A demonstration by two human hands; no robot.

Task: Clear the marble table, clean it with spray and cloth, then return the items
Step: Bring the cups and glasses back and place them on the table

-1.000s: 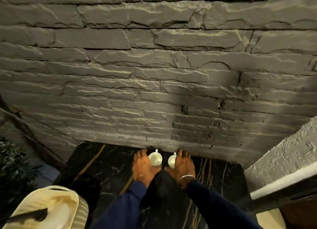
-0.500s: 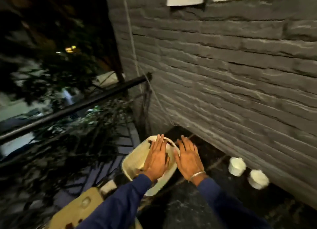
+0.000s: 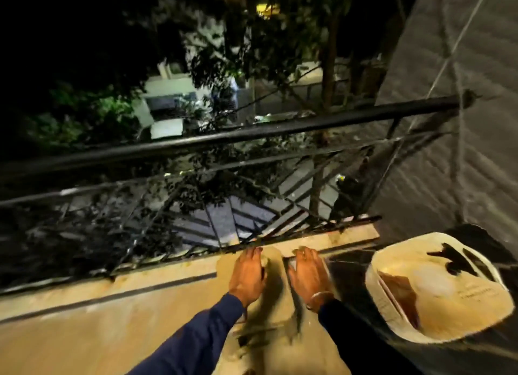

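Observation:
My left hand (image 3: 248,273) and my right hand (image 3: 308,273) reach forward side by side, palms down, fingers straight, holding nothing. They hover over or touch a blurred tan object (image 3: 269,310) standing by the left end of the black marble table (image 3: 347,262). Whether they touch it I cannot tell. A cream woven basket (image 3: 377,273) sits on the table to the right of my right hand, with something dark and something pale inside. The two white cups are out of view.
A black metal balcony railing (image 3: 252,139) runs across just beyond my hands, with trees and a street below. A beige floor ledge (image 3: 112,318) lies at the left. The grey stone wall (image 3: 462,122) rises at the right behind the table.
My hands let go of the two white cups at the wall, passed over the basket, and now sit further left over the tan object. My view has swung left toward the railing.

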